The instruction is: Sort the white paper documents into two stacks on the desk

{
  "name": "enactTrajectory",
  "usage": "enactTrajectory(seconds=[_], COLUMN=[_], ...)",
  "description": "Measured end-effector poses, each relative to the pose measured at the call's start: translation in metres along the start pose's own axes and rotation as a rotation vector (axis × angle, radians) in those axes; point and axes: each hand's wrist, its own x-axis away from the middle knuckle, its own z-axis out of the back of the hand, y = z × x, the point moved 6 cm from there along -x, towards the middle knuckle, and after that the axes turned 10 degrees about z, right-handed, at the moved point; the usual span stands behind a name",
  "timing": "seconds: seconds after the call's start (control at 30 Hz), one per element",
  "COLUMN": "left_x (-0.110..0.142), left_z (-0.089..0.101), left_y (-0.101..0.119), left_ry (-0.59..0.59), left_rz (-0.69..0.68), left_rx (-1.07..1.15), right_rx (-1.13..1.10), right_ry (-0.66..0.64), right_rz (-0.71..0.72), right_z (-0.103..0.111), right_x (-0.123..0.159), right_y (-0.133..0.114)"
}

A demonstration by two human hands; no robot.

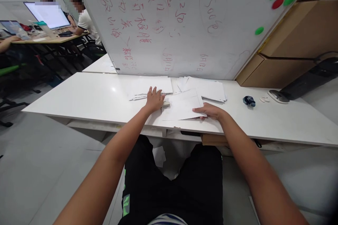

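My right hand (pixel 209 110) pinches the right edge of a few white paper sheets (pixel 181 105), thumb on top and fingers underneath. The sheets lie slightly tilted over the front of the desk. At their left edge, my left hand (pixel 155 99) rests palm down with its fingers spread. A small pale object (pixel 166 104) sticks out from beneath it onto the sheets; most of it is hidden, so its kind is unclear. Behind my left hand lies a stack of white paper (pixel 153 85). Another, less even paper stack (pixel 211 89) sits behind the sheets on the right.
A whiteboard (pixel 185 35) with red writing stands along the back of the white desk (pixel 79 91). To the right are a dark blue item (pixel 249 101), a dark stand (pixel 298 81) and cardboard boxes (pixel 301 28). People sit at a computer table (pixel 52 39) on the far left.
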Motion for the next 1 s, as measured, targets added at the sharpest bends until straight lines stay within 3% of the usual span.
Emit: enactTrajectory(seconds=[0.37,0.5,0.7,1.0], left_x=[0.006,0.006,0.003,0.005], left_z=[0.011,0.010,0.004,0.004], left_y=[0.002,0.003,0.005,0.000], left_ry=[0.046,0.026,-0.021,-0.046], left_rz=[-0.015,-0.022,-0.033,0.056], left_rx=[0.075,0.033,-0.146,-0.207], right_rx=[0.010,-0.073,-0.080,-0.077], right_ry=[0.551,0.598,0.655,0.645], right_rz=[0.347,0.492,0.388,0.383], right_z=[0.015,0.019,0.025,0.023], right_x=[0.025,0.025,0.019,0.020], right_y=[0.017,0.017,0.027,0.026])
